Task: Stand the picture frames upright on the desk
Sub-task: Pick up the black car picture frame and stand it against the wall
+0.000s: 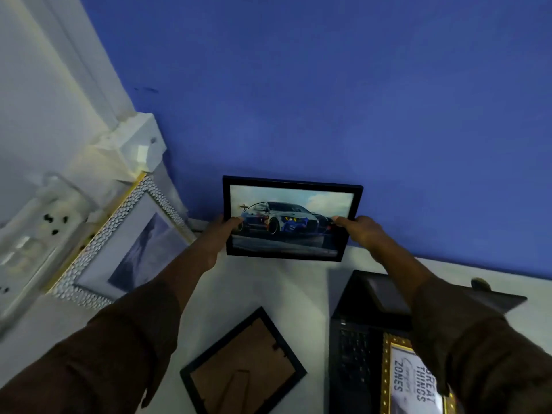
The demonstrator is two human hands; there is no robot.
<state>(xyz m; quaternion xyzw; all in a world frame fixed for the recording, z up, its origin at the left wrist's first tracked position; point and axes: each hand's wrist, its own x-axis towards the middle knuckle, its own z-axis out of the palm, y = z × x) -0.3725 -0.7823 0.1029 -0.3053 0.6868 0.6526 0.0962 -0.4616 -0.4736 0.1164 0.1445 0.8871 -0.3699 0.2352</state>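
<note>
A black frame with a car picture (291, 201) stands upright against the blue wall at the back of the white desk (283, 291). My left hand (218, 237) grips its left edge and my right hand (361, 234) grips its right edge. A silver-studded frame (128, 243) with a grey picture leans upright in the left corner. A black frame (242, 366) lies face down near the front, its brown backing and stand showing. A gold frame with printed words (409, 380) lies flat on the laptop, partly hidden by my right sleeve.
An open black laptop (355, 354) fills the right side of the desk. A white socket board (35, 234) and a white box (140, 144) are fixed on the left wall. A small dark object (481, 283) sits by the wall at right.
</note>
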